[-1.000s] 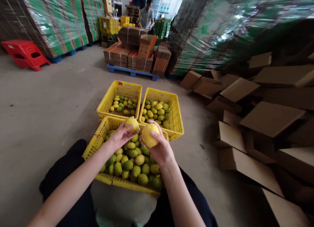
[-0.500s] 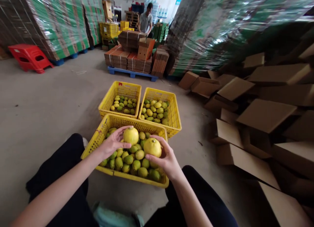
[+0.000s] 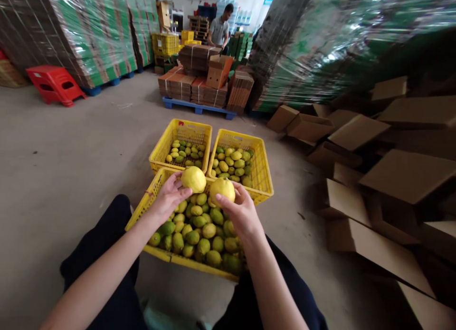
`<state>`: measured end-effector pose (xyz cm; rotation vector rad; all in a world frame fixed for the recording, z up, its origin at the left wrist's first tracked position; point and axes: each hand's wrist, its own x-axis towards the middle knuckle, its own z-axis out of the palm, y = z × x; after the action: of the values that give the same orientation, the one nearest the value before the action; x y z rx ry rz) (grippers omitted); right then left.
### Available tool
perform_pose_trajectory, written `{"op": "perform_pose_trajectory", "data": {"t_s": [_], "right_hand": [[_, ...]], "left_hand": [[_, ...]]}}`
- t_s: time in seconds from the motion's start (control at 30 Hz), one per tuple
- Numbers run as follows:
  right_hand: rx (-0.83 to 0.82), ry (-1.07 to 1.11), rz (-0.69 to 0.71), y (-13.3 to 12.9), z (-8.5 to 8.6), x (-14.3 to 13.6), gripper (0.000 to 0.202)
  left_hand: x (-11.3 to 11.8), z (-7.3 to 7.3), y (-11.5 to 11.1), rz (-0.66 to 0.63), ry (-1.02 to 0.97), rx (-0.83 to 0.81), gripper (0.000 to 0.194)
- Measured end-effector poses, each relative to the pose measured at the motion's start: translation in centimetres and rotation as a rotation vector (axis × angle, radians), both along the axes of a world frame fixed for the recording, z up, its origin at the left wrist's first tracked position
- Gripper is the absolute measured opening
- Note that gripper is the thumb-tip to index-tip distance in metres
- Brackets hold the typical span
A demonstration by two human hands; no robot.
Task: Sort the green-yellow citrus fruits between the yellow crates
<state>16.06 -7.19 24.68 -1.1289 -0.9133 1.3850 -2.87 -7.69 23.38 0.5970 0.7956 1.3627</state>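
Observation:
My left hand [image 3: 170, 197] grips a yellow lemon [image 3: 194, 179] between thumb and fingers. Just right of it, my right hand [image 3: 244, 210] holds another yellow lemon [image 3: 222, 192]. Both fruits are above the far part of the near yellow crate [image 3: 185, 262], which is filled with green and yellow lemons [image 3: 204, 246]. Beyond it stand two more yellow crates side by side: the back left crate [image 3: 155, 158] holds smaller, mostly green fruit, and the back right crate [image 3: 264, 170] holds yellow-green fruit.
Cardboard boxes [image 3: 406, 175] are heaped along the right. A blue pallet [image 3: 197, 107] with flattened cartons stands ahead, a person [image 3: 219, 31] behind it. A red stool [image 3: 56, 84] is at the left, near wrapped stacks [image 3: 96, 35].
Both hands have moved up and away with their lemons, toward the back crates. The view has shifted, so the surroundings appear slightly farther right.

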Motion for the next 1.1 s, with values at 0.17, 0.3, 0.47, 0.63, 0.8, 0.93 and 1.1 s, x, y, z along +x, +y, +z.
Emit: {"op": "perform_pose_trajectory", "data": {"t_s": [0.17,0.3,0.47,0.63,0.8,0.93,1.1], "right_hand": [[-0.082,0.120,0.022,0.6,-0.6,-0.3,0.056],[-0.183,0.249,0.084,0.3,-0.4,-0.7,0.049],[-0.364,0.501,0.206,0.3,0.1,-0.4,0.032],[-0.294,0.581,0.235,0.3,0.0,-0.1,0.028],[-0.258,0.590,0.236,0.2,0.0,-0.5,0.029],[-0.172,0.549,0.208,0.1,-0.3,-0.7,0.035],[-0.129,0.492,0.272,0.0,-0.4,-0.6,0.040]], "left_hand": [[-0.2,-0.3,0.9,-0.063,-0.072,-0.014,0.050],[0.0,-0.5,1.0,-0.149,-0.110,-0.016,0.037],[0.0,-0.6,0.8,-0.064,-0.208,-0.126,0.019],[-0.1,0.2,1.2,-0.006,-0.343,-0.223,0.034],[-1.1,0.4,2.0,0.062,-0.471,-0.257,0.041],[-1.9,0.1,2.3,0.057,-0.466,-0.246,0.051],[-1.7,-0.3,1.9,0.013,-0.348,-0.114,0.039]]}}
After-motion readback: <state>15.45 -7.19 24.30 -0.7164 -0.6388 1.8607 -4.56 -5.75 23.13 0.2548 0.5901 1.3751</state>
